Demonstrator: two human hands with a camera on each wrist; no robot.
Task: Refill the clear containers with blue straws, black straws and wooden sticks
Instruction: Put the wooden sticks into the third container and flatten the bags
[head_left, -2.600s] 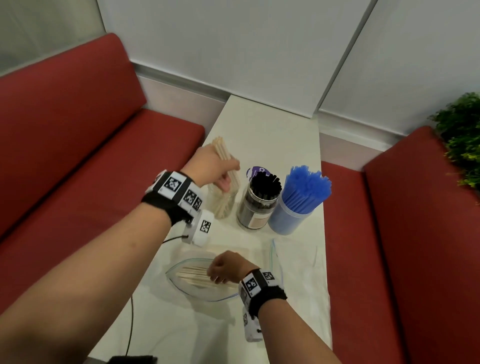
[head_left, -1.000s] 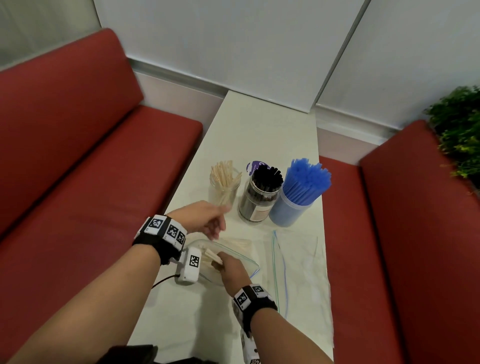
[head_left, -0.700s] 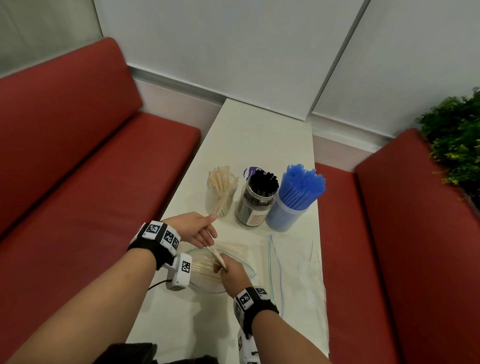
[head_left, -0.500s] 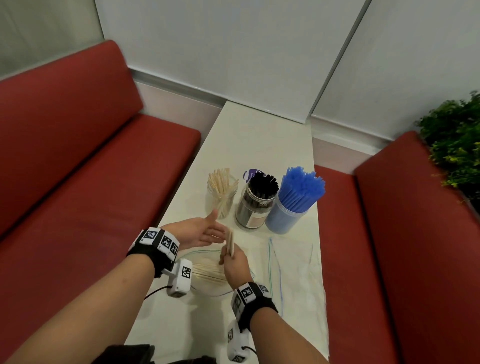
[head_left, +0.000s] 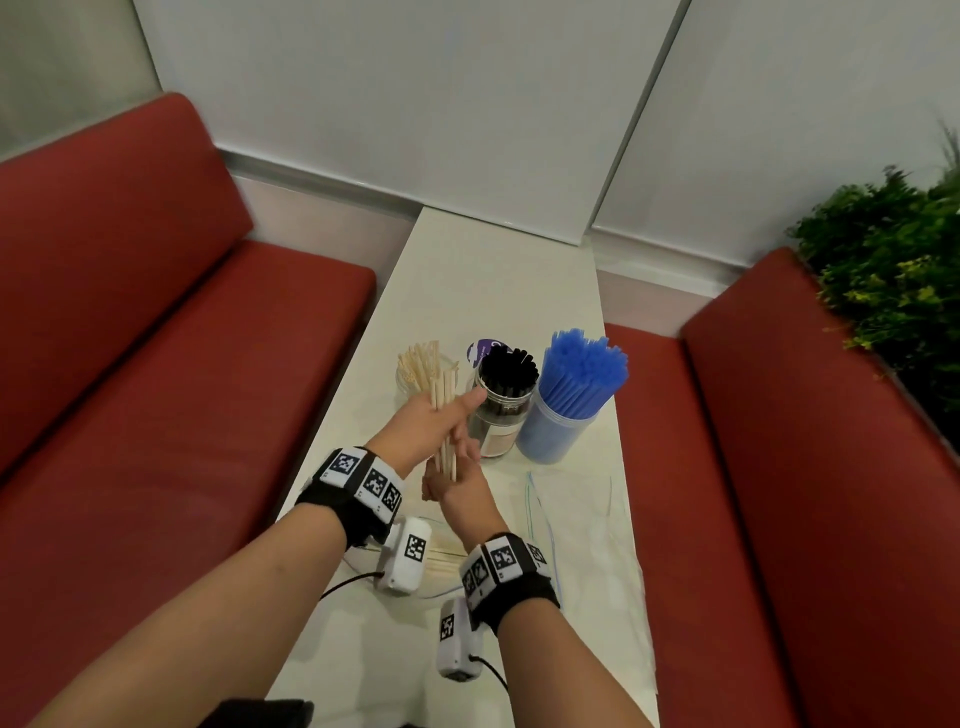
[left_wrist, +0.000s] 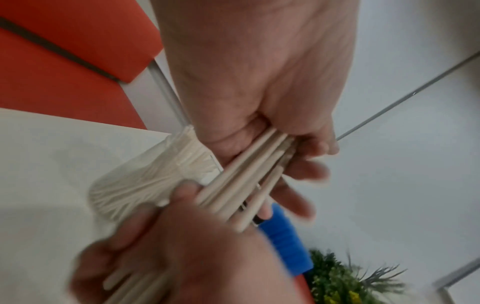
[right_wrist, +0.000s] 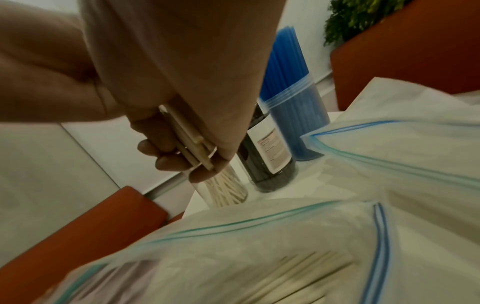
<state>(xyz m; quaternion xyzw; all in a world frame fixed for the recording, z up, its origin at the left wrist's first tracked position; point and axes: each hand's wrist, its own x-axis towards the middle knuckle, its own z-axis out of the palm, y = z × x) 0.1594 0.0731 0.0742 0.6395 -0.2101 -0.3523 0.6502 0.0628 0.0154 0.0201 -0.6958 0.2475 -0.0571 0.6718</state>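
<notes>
A bundle of wooden sticks (head_left: 443, 410) stands nearly upright just in front of the clear stick jar (head_left: 415, 366). My left hand (head_left: 434, 431) grips its middle, with the thumb on the right side. Below it my right hand (head_left: 460, 486) grips the bundle's lower ends. In the left wrist view the bundle (left_wrist: 241, 185) runs through both hands beside the stick jar (left_wrist: 145, 185). In the right wrist view fingers curl round the stick ends (right_wrist: 191, 142). A jar of black straws (head_left: 504, 410) and a full tub of blue straws (head_left: 566, 415) stand to the right.
An open zip bag with more wooden sticks (head_left: 441, 566) lies on the white table under my wrists. Flat zip bags (head_left: 571, 519) lie to its right. Red benches (head_left: 156, 389) flank the narrow table, and a green plant (head_left: 893, 280) sits at the right.
My right hand drew a bundle of sticks out of the bag and raised it. My left hand came back from the jar and took hold of the bundle.
</notes>
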